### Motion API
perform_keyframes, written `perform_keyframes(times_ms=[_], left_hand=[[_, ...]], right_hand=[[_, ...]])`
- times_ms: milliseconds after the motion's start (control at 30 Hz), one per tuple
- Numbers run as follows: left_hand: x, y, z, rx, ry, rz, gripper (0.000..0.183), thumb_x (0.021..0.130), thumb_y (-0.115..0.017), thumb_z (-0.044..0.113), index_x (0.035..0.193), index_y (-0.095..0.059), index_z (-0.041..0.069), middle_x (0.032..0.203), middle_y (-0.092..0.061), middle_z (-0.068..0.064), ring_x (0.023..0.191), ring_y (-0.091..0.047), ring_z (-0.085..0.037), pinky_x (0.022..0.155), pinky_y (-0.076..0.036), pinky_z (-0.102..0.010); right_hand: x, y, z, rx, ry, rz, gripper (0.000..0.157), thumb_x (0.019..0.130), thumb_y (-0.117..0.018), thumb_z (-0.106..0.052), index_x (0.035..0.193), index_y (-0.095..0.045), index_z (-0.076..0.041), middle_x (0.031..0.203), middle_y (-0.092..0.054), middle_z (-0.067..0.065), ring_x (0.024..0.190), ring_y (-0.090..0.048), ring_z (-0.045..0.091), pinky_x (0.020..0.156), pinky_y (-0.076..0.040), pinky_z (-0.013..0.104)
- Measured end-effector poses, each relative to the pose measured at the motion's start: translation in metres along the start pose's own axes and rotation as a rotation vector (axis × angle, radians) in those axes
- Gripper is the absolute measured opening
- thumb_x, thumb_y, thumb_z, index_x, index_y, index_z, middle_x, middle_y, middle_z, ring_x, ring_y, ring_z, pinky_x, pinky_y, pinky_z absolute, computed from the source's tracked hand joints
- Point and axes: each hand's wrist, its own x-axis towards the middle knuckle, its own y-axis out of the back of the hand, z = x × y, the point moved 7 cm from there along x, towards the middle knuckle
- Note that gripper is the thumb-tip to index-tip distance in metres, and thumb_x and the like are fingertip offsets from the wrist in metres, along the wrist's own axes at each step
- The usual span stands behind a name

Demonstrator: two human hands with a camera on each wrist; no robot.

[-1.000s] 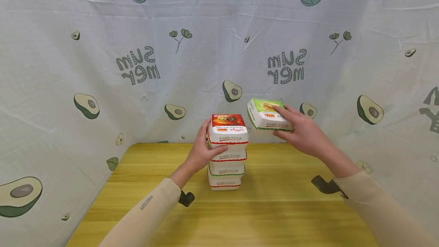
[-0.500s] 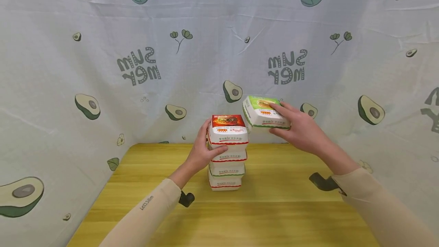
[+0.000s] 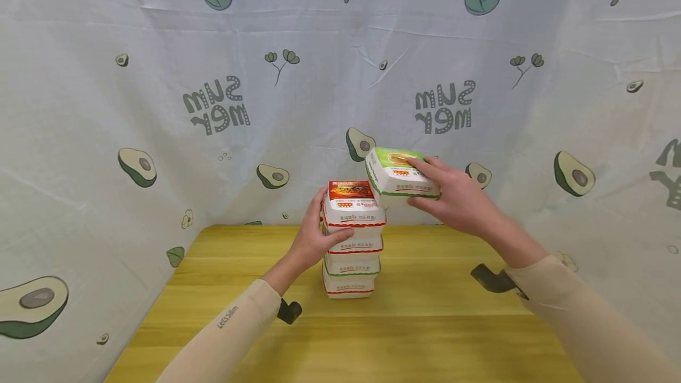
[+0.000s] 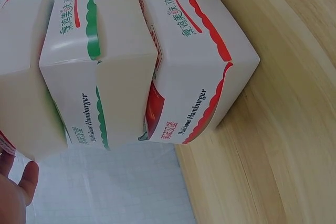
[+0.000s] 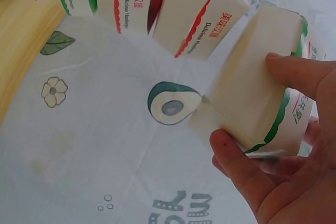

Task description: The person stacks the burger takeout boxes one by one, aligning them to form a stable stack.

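Observation:
Several white hamburger boxes with red or green trim stand in one stack, topped by a red-lidded hamburger box [image 3: 353, 211]. My left hand [image 3: 313, 234] grips the upper part of the stack from the left, its thumb across the front below the top box's red trim. In the left wrist view, only part of that hand [image 4: 16, 192] shows at the lower left corner. Beside the stack's top, my right hand [image 3: 452, 198] holds a green-lidded hamburger box [image 3: 401, 173] in the air, slightly tilted. Its bare underside faces the right wrist view, with a thumb [image 5: 294, 72] against it.
The stack rests on a yellowish wooden table [image 3: 255, 336]. Close behind hangs a pale cloth [image 3: 319, 87] printed with avocados and leaves. A dark curved piece [image 3: 492, 279] sticks out at the right wrist, and another dark piece [image 3: 289, 311] at the left wrist.
My right hand has moved left with the green-lidded hamburger box, bringing it to the top right edge of the stack. My left hand and the stack stay in place.

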Motion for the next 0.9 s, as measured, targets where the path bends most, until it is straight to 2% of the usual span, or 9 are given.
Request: perform_keyframes(times_ms=[233, 367, 633, 900], left_hand=[[0.0, 0.0, 0.0, -0.017, -0.006, -0.005, 0.099, 0.085, -0.082, 0.031, 0.158, -0.014, 0.041, 0.15, -0.037, 0.002, 0.13, -0.049, -0.023, 0.106, -0.045, -0.053], [0.0, -0.001, 0.0, -0.004, 0.0, -0.004, 0.1, 0.085, -0.082, 0.035, 0.157, -0.014, 0.043, 0.15, -0.037, 0.005, 0.13, -0.049, -0.02, 0.106, -0.046, -0.051], [0.0, -0.001, 0.001, -0.021, -0.008, -0.008, 0.101, 0.083, -0.082, 0.039, 0.157, -0.013, 0.044, 0.149, -0.037, 0.005, 0.128, -0.05, -0.019, 0.105, -0.047, -0.051], [0.001, 0.001, 0.001, -0.01, -0.016, -0.007, 0.1, 0.085, -0.082, 0.036, 0.157, -0.013, 0.044, 0.147, -0.038, 0.004, 0.127, -0.05, -0.018, 0.105, -0.046, -0.051]], right_hand=[[0.004, 0.0, -0.01, -0.005, 0.02, -0.012, 0.079, 0.089, -0.077, -0.035, 0.157, -0.037, -0.025, 0.159, -0.037, 0.02, 0.129, -0.053, 0.045, 0.092, -0.049, 0.057], [0.007, -0.001, -0.016, 0.005, 0.034, -0.022, 0.079, 0.089, -0.077, -0.034, 0.157, -0.037, -0.024, 0.159, -0.037, 0.019, 0.13, -0.052, 0.044, 0.094, -0.048, 0.056], [0.014, -0.006, -0.022, -0.002, 0.009, -0.057, 0.08, 0.09, -0.076, -0.036, 0.158, -0.035, -0.026, 0.162, -0.032, 0.018, 0.137, -0.044, 0.047, 0.098, -0.046, 0.06], [0.023, -0.009, -0.03, -0.022, 0.022, -0.06, 0.079, 0.09, -0.075, -0.037, 0.158, -0.035, -0.028, 0.161, -0.035, 0.016, 0.13, -0.051, 0.042, 0.094, -0.048, 0.055]])
